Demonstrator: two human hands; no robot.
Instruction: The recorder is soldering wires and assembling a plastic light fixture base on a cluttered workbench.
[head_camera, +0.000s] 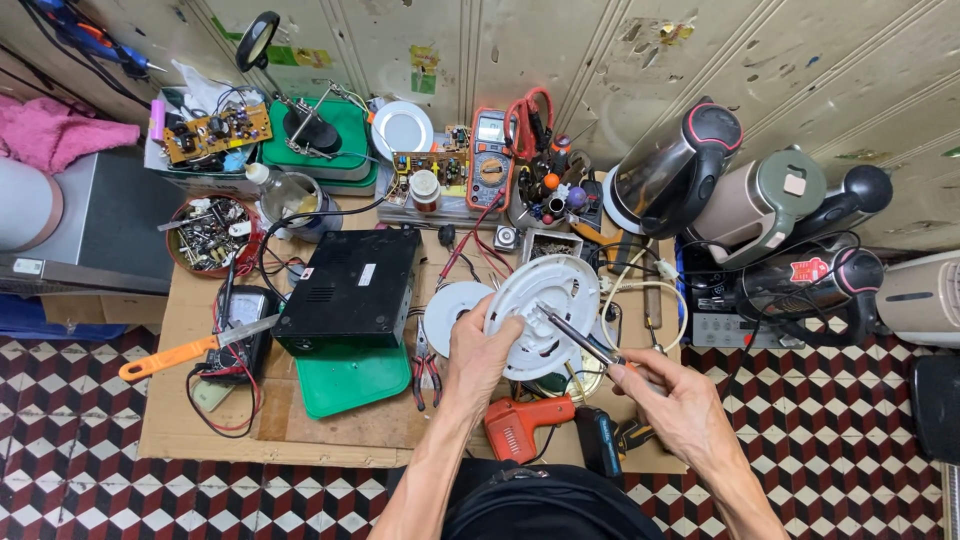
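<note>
My left hand (483, 345) grips the lower left edge of a round white plastic base plate (545, 312) and holds it tilted above the wooden workbench (330, 425). In my right hand (672, 398) is a screwdriver (580, 338). Its metal shaft slants up and left, and its tip rests on the middle of the plate. Below the plate lie a round metal part, mostly hidden, and an orange soldering gun (522, 423).
A black box (350, 288) on a green lid, a white disc (452, 308), red pliers (425, 370), an orange-handled knife (190, 350), a multimeter (490, 158), circuit boards and a bowl of parts (210, 235) crowd the bench. Several electric kettles (680, 170) stand at right.
</note>
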